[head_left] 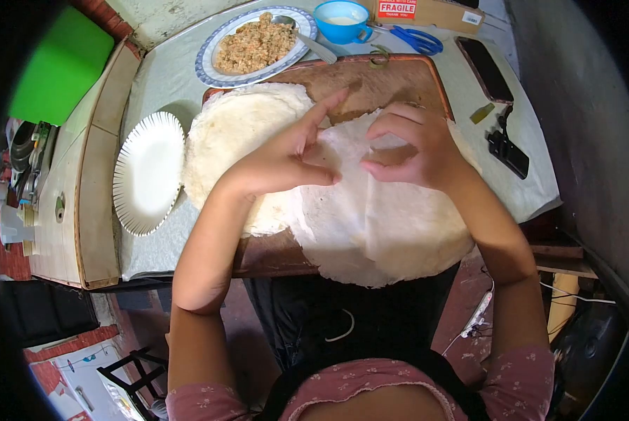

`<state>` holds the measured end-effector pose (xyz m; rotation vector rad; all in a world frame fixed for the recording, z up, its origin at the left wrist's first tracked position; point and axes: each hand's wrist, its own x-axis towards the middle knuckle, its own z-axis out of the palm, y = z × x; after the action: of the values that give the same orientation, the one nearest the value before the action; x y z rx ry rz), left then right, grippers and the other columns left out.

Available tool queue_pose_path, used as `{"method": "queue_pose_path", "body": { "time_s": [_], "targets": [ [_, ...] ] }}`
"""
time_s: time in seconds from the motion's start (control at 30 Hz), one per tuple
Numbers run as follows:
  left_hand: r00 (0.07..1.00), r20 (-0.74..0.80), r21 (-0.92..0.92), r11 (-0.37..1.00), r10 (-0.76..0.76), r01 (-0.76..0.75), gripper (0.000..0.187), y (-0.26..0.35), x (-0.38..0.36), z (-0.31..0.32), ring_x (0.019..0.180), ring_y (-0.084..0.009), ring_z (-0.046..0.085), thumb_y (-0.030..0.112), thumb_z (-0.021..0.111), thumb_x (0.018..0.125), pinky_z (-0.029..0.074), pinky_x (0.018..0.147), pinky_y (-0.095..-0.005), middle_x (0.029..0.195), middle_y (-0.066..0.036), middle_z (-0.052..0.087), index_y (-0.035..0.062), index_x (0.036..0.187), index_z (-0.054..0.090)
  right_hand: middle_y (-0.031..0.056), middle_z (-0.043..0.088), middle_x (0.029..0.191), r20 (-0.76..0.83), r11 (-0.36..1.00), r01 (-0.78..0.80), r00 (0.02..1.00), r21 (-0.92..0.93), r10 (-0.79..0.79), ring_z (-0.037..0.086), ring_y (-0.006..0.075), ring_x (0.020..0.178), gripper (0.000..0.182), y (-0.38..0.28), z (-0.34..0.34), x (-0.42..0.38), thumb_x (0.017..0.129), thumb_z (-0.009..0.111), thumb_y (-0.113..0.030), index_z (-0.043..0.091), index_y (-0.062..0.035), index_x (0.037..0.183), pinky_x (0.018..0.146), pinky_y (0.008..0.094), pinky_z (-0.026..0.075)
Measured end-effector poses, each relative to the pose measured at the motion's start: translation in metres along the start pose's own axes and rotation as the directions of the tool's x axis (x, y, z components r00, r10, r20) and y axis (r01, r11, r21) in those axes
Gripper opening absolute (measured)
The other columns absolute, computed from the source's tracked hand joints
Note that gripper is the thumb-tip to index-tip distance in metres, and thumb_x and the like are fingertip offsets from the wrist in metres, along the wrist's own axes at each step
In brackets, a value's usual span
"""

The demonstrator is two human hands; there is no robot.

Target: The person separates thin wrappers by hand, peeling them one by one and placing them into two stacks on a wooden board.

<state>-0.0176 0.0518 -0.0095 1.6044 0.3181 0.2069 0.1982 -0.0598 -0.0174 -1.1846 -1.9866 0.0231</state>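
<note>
A thin, pale round wrapper sheet (391,231) lies spread on the brown board, its near edge hanging past the board's front edge. Over its upper left part is my left hand (279,158), thumb and fingers spread wide with nothing between them. My right hand (420,147) hovers at the sheet's upper right, fingers curved and the tips apart from the thumb; the gap between them looks vacant. Whether either hand touches the sheet is hard to see. A stack of similar round wrappers (237,126) sits to the left, partly behind my left forearm.
Beyond the board (398,81) stand a plate of minced filling (255,49) with a spoon (314,45), a blue cup (341,22) and blue-handled scissors (416,40). A white fluted plate (148,175) is at left. At right lie a phone (484,69) and a black device (509,151).
</note>
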Motion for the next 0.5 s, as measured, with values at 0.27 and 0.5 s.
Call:
{"method": "queue_pose_path", "body": {
  "time_s": [0.27,0.5],
  "targets": [
    [1.0,0.018,0.063,0.998,0.01,-0.011,0.101,0.0048,-0.0015,0.0018,0.07,0.0016,0.046,-0.013,0.064,0.071,0.042,0.061,-0.0167,0.159,-0.004,0.021,0.004,0.156,0.012,0.006,0.055,0.082,0.098,0.998,-0.059,0.993,-0.039,0.063,0.054,0.0254,0.076,0.044,-0.0017,-0.0012,0.0033,0.056,0.083,-0.012,0.052,-0.0075,0.088,0.075,0.0354,0.044],
    [0.999,-0.004,0.059,0.998,0.037,-0.037,0.102,0.0035,-0.0028,0.0003,0.091,-0.0082,0.06,-0.01,0.067,0.071,0.05,0.079,-0.0242,0.156,-0.012,0.027,0.0042,0.156,0.012,0.0066,0.06,0.102,-0.015,0.998,-0.062,0.998,-0.024,0.061,0.059,0.0236,0.098,0.05,-0.0034,-0.0056,0.0056,0.068,0.076,-0.016,0.056,-0.011,0.113,0.096,0.0398,0.042]
  ]
}}
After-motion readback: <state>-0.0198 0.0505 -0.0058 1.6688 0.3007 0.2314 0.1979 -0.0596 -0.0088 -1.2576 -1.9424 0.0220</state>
